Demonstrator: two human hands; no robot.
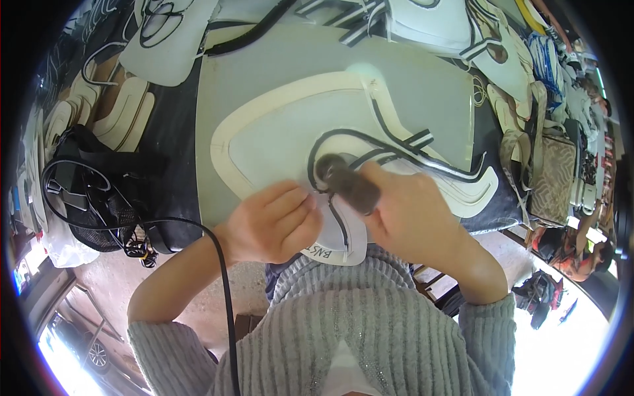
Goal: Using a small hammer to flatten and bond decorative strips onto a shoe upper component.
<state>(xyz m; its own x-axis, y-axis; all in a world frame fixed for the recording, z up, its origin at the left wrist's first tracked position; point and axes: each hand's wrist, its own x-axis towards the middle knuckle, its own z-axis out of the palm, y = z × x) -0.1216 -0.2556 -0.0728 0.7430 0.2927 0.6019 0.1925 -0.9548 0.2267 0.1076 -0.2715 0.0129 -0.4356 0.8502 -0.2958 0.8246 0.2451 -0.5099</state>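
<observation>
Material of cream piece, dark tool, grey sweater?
Cream piece: matte, possibly stiff card or plastic; it lies flat with smooth edges.
Tool: dark brown, perhaps wood or metal; blur hides the finish.
Sweater: soft, fuzzy textile, probably knit; raised ribs, tiny glints.

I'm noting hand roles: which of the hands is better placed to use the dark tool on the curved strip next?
Probably the right hand: it holds the dark tool, whose blurred end is by the curved strip. The left hand is close, but shows no tool.
</observation>
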